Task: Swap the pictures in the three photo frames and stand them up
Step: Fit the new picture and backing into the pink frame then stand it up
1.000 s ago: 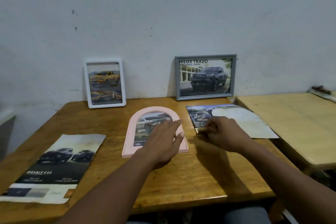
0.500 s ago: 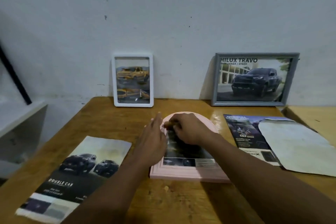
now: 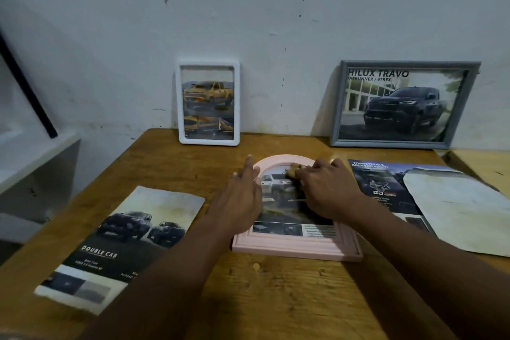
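Observation:
A pink arched frame (image 3: 298,248) lies flat on the wooden table (image 3: 276,298), with a car picture showing in it. My left hand (image 3: 242,196) rests with straight fingers against the frame's left side. My right hand (image 3: 325,190) lies over the picture with curled fingers, pinching a small tan wad (image 3: 293,171) near the top of the arch. A white frame (image 3: 180,103) with a yellow truck picture and a grey frame (image 3: 335,107) with a dark truck picture stand leaning against the wall.
A "Double Cab" brochure page (image 3: 129,240) lies at the left front. At the right, a "Powertrain" page (image 3: 378,182) is partly covered by a blank white sheet (image 3: 463,207). A second table (image 3: 485,163) adjoins on the right, and a white shelf (image 3: 33,157) stands left.
My right hand left the Powertrain page and moved onto the pink frame's picture. My left hand slid from the frame's face to its left side. The view shifted left and closer.

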The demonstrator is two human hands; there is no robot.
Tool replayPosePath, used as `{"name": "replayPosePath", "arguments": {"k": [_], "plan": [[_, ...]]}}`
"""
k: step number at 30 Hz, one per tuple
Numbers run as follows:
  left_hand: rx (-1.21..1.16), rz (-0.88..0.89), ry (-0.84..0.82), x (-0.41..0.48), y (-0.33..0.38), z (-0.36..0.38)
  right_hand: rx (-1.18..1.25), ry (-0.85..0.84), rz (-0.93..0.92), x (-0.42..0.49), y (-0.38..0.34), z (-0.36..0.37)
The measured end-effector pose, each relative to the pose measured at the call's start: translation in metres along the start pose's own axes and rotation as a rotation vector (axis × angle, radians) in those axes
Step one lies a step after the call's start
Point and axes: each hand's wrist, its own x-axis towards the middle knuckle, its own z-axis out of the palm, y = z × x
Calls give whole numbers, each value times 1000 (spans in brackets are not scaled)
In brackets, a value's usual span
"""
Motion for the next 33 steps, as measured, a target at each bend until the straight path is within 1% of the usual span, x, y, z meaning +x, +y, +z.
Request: {"name": "replayPosePath", "arguments": {"k": [4, 6, 7, 9, 11, 13, 15, 17, 19, 22, 25, 27, 28, 30, 32, 33], "plan": [[-7, -32, 50, 2, 2, 0, 98, -37, 184, -17, -27, -2], [-21, -60, 74, 1, 3, 1, 171, 5, 254, -20, -48, -1], [-30, -69, 77, 1, 3, 1, 204, 40, 248, -19, -60, 0], [-61, -91, 69, 2, 4, 0, 250, 76, 181, -11, -81, 0], [-105, -133, 58, 3, 5, -2, 240, 88, 106, -5, -87, 0], [-120, -148, 50, 3, 6, -3, 244, 85, 12, -3, -73, 2], [-112, -127, 48, 0, 6, -4, 250, 43, -123, -9, -47, 2], [-103, -113, 51, -2, 6, -4, 220, -17, -191, -17, -22, 1], [-86, -106, 64, -1, 5, -3, 160, -55, -153, -26, -3, -1], [-69, -97, 84, -3, 8, -3, 94, -16, -51, -42, -1, -3], [-67, -102, 86, -4, 10, -4, 118, 19, 124, -48, -34, -9], [-64, -103, 89, -3, 9, -4, 172, 54, 251, -42, -61, -11], [-66, -105, 90, -2, 9, -3, 207, 75, 284, -38, -74, -11], [-80, -135, 75, -3, 11, -4, 289, 133, 274, -32, -95, -6], [-104, -162, 60, -4, 15, -6, 329, 175, 191, -31, -101, 1], [-116, -167, 57, -5, 16, -8, 333, 169, 132, -33, -96, 2]]}}
